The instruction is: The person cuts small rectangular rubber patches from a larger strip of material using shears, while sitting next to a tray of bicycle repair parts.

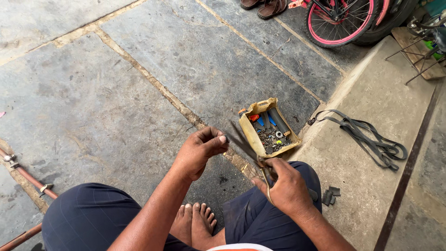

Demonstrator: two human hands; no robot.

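My right hand (287,186) grips a pair of old scissors (246,146), blades apart and pointing up-left toward my left hand. My left hand (200,149) is pinched shut, thumb against fingers, just left of the blade tips; what it pinches is too small to make out. Both hands hover above my knees in dark blue trousers, with my bare feet (197,221) below. Just beyond the scissors sits a worn yellow open box (253,135) holding small metal parts, dark rubber pieces and blue and orange bits.
A black rubber strip (367,137) lies looped on the raised concrete step at right; small dark rubber pieces (331,194) lie by my right knee. A pink-rimmed bicycle wheel (339,21) and sandals (265,5) are at the top. A copper-coloured pipe (28,179) runs at left.
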